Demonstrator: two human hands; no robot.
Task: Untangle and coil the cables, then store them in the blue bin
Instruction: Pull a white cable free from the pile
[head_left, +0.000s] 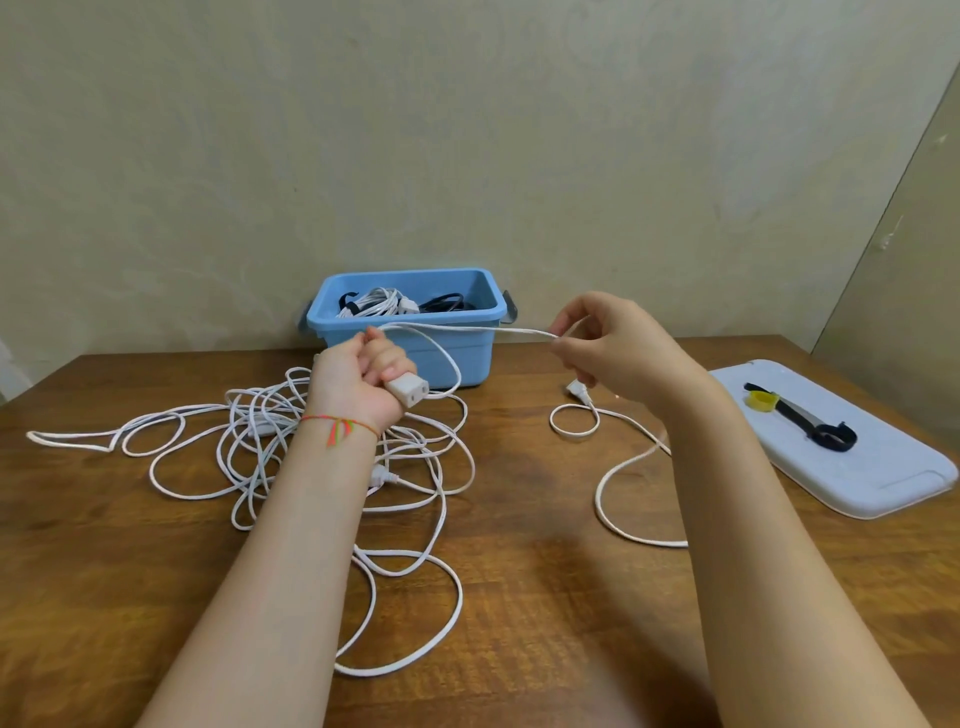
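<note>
Gripping the white socket end (410, 391) in a closed fist, the left hand (363, 387) holds it above the table (545, 597), socket face pointing right and slightly toward the camera. White cable (467, 329) exits the top of that fist and runs nearly horizontal, left to right, to the right hand (608, 345), which pinches it between thumb and fingertips; remaining fingers loosely curled. A loop of the same cable drops from the fist down behind the socket. Tangled pile (291, 447) lies on the table under and left of the left forearm, long axis roughly left-right; which strand belongs to which cable can't be told. A second run with a plug (579, 389) sits below the right hand, partly hidden by the right forearm. Blue bin (405, 332) stands at the back against the wall, already holding coiled white and black cables; contents partly hidden by its rim. Bin lid (841, 457) at right carries black straps (810, 421).
</note>
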